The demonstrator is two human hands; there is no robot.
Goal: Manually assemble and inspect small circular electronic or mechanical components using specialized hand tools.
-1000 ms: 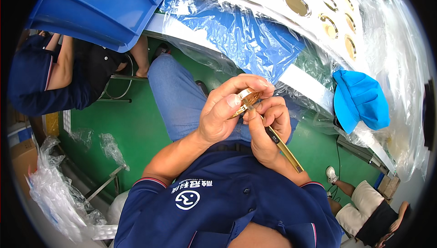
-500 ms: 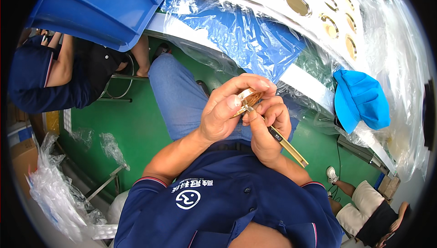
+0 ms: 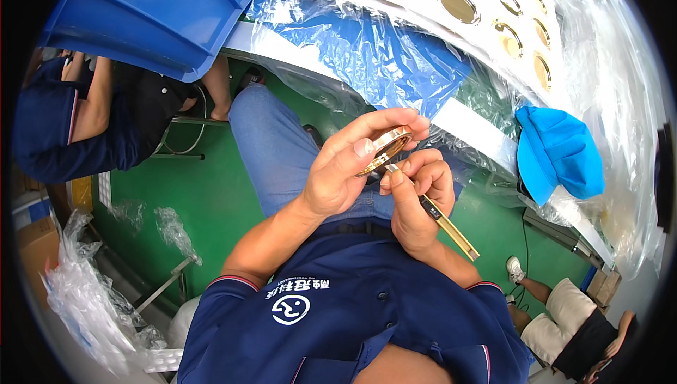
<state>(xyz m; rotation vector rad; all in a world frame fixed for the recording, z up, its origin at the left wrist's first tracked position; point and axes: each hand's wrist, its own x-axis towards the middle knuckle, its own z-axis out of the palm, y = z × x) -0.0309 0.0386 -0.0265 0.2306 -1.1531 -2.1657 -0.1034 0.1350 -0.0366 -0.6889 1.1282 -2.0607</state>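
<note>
Hands meet in front of the person's chest, above the lap in blue jeans. The left hand (image 3: 345, 172) is closed around a shiny gold-coloured metal ring (image 3: 384, 150), thumb on its near side and long fingers curled over its far edge, so the ring sits tilted between them. The right hand (image 3: 416, 200), just beside and slightly below the left, grips a slim yellow and black utility knife (image 3: 441, 218) like a pen; its tip touches the lower rim of the ring, and its handle runs down and away past the right wrist. Both hands are thus shut on what they hold, and they touch each other at the fingertips.

Beyond the hands, a sheet of crumpled clear plastic film (image 3: 367, 52) lies over a blue surface. Farther out, past the right hand, a white tray (image 3: 486, 28) holds more gold rings in rows. A bright blue cloth cap (image 3: 557, 151) lies to the right of the right hand. A large blue plastic bin (image 3: 155, 10) sits well off beyond the left hand, with another person's dark blue sleeve (image 3: 42, 123) below it.
</note>
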